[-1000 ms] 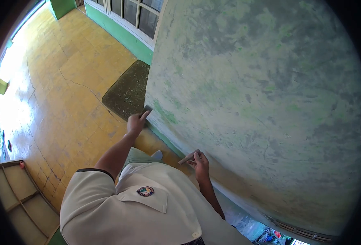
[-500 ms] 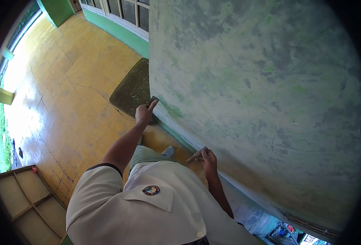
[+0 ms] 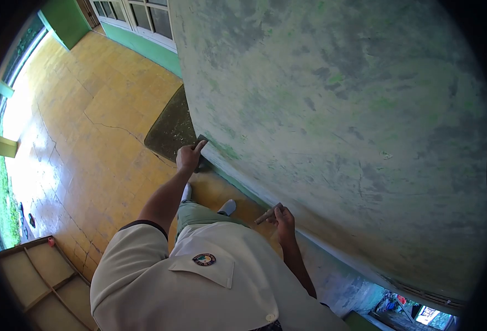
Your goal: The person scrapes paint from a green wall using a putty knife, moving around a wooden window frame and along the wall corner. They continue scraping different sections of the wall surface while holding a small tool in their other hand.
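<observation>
My left hand is closed around a small dark, flat piece at the left edge of the patchy grey-green wall. Its thumb points up along the piece, whose exact kind is unclear. Lower right, near the bottom of the wall, my right hand pinches a short brownish-grey strip between thumb and fingers. That strip sticks out to the left, over the floor.
A dark mat with pale flecks lies on the cracked yellow tile floor beside the wall corner. White-framed windows are at the top. A wooden-framed panel stands lower left. My feet are near the wall base.
The view has shifted, so the wall edge and windows appear farther left. My left hand sits slightly lower and farther left in the picture; both hands keep their pieces.
</observation>
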A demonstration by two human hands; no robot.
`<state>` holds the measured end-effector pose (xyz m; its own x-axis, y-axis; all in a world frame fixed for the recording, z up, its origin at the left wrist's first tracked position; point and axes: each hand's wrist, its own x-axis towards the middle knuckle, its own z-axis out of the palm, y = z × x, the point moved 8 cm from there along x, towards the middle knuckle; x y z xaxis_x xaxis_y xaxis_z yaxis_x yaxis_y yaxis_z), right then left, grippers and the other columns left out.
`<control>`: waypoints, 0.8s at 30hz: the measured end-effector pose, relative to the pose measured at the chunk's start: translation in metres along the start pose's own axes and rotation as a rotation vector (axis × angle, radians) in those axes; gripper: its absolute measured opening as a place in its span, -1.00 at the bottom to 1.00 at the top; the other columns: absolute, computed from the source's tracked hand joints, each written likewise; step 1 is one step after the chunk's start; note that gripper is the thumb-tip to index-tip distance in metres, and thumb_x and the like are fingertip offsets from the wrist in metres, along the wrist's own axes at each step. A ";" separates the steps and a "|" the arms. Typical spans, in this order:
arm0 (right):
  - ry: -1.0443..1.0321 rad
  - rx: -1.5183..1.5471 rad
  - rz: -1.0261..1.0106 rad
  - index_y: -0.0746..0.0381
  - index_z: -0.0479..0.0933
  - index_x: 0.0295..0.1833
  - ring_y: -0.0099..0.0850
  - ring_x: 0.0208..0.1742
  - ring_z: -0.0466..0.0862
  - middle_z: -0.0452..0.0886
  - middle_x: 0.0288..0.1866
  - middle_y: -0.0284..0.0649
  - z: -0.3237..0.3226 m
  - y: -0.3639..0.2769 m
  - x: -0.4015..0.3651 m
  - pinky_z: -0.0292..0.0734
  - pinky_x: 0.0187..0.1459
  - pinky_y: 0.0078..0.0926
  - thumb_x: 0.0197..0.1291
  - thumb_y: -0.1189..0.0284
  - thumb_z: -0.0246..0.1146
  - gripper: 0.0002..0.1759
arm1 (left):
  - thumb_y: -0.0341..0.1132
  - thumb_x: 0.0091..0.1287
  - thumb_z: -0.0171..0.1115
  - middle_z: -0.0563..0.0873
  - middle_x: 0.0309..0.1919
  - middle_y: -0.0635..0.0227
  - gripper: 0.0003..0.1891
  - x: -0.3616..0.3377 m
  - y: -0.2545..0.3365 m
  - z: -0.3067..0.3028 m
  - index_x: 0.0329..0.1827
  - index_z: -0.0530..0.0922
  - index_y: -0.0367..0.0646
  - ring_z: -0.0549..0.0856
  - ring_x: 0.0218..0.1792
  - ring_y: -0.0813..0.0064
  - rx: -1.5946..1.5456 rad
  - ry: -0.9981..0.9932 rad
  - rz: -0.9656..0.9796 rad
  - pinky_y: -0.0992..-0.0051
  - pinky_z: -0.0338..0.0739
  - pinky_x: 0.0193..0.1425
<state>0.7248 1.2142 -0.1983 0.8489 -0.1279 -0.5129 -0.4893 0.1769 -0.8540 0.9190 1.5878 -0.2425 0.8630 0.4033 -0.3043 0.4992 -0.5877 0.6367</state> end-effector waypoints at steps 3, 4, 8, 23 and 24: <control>0.000 0.016 -0.001 0.28 0.43 -0.12 -0.49 -0.28 0.60 0.60 -0.22 -0.20 -0.001 -0.006 0.004 0.53 -0.20 -0.52 0.35 0.30 0.07 -0.76 | 0.33 0.11 0.14 0.68 -0.53 0.09 -0.36 -0.007 0.000 -0.011 -0.44 0.69 -0.18 0.70 -0.41 0.18 -0.120 -0.044 -0.009 0.25 0.51 -0.29; -0.002 0.020 0.005 0.28 0.43 -0.12 -0.49 -0.28 0.60 0.60 -0.22 -0.19 -0.002 -0.005 0.000 0.53 -0.19 -0.52 0.35 0.30 0.07 -0.76 | 0.33 0.11 0.14 0.68 -0.53 0.09 -0.36 -0.012 -0.011 -0.010 -0.44 0.69 -0.18 0.70 -0.41 0.18 -0.114 -0.048 -0.011 0.25 0.51 -0.29; -0.031 0.036 -0.027 0.28 0.43 -0.11 -0.49 -0.28 0.60 0.60 -0.22 -0.19 -0.003 -0.010 0.002 0.53 -0.18 -0.52 0.35 0.30 0.07 -0.76 | 0.37 0.10 0.11 0.68 -0.52 0.09 -0.32 -0.025 -0.054 -0.003 -0.44 0.69 -0.20 0.70 -0.40 0.13 -0.029 -0.021 0.001 0.25 0.51 -0.28; -0.025 0.014 -0.035 0.28 0.41 -0.07 -0.46 -0.26 0.62 0.59 -0.21 -0.19 -0.021 0.007 -0.014 0.57 -0.20 -0.49 0.35 0.29 0.08 -0.74 | 0.41 0.08 0.09 0.65 -0.56 0.02 -0.27 -0.033 -0.063 0.001 -0.45 0.68 -0.23 0.69 -0.40 0.11 0.011 -0.035 0.004 0.20 0.50 -0.28; -0.010 0.023 -0.036 0.28 0.41 -0.06 -0.45 -0.26 0.62 0.59 -0.21 -0.19 -0.023 0.006 -0.018 0.58 -0.21 -0.49 0.35 0.30 0.08 -0.75 | 0.41 0.08 0.09 0.66 -0.53 0.01 -0.28 -0.034 -0.075 0.005 -0.43 0.69 -0.21 0.70 -0.38 0.11 0.077 -0.043 -0.023 0.20 0.50 -0.26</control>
<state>0.7023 1.1951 -0.1962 0.8679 -0.1247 -0.4808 -0.4538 0.1946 -0.8696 0.8526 1.6145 -0.2833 0.8528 0.3882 -0.3493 0.5222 -0.6315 0.5732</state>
